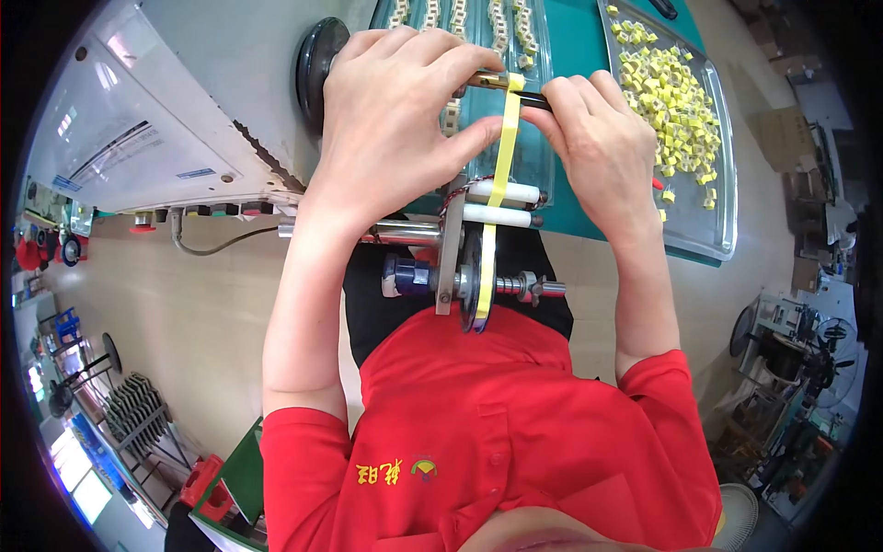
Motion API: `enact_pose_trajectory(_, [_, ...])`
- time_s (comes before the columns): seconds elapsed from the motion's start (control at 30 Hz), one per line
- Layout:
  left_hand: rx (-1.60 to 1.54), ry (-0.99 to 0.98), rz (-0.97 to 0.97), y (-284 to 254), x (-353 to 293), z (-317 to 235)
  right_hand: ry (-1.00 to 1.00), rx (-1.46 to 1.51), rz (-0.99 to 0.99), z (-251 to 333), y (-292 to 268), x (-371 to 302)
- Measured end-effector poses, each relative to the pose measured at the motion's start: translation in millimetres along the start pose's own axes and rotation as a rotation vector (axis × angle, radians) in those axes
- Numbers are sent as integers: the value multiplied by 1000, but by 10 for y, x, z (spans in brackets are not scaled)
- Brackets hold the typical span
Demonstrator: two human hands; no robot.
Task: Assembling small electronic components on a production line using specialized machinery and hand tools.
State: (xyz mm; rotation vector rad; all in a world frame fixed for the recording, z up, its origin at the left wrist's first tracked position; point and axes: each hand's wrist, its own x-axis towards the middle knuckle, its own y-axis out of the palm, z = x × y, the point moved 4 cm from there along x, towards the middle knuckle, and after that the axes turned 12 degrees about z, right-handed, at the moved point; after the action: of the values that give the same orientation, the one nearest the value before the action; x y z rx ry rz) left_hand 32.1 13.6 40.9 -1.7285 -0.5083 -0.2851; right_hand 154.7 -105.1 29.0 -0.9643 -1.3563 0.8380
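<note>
A strip of yellow tape (pixel 508 138) runs from a tape roll (pixel 475 285) in front of my body, past two white rollers (pixel 501 192), up to a brass-coloured spindle (pixel 489 81). My left hand (pixel 395 106) reaches over the spindle from the left. Its index fingertip is at the spindle and its thumb tip meets the tape's left edge, with a wide gap between them. My right hand (pixel 593 124) is closed on a slim black tool (pixel 532 98); its tip lies against the tape near the spindle. My fingers hide the tool's kind.
A white machine (pixel 166 110) with a black round knob (pixel 322 74) stands at left. Behind my hands a clear tray (pixel 538 46) carries rows of small coil parts. At right, a metal tray (pixel 722 221) holds many yellow-wrapped parts (pixel 667 101) on the green tabletop (pixel 575 32).
</note>
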Motion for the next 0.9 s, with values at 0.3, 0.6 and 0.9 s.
enact_pose_trajectory(0.3, [-20, 14, 20, -36, -42, 9, 165, 354, -47, -197, -62, -76])
enact_pose_trajectory(0.6, [280, 27, -167, 176, -12, -9, 322, 887, 107, -221, 88, 126])
enact_pose_trajectory(0.9, [318, -31, -80, 157, -51, -50, 499, 878, 65, -1023, 130, -516])
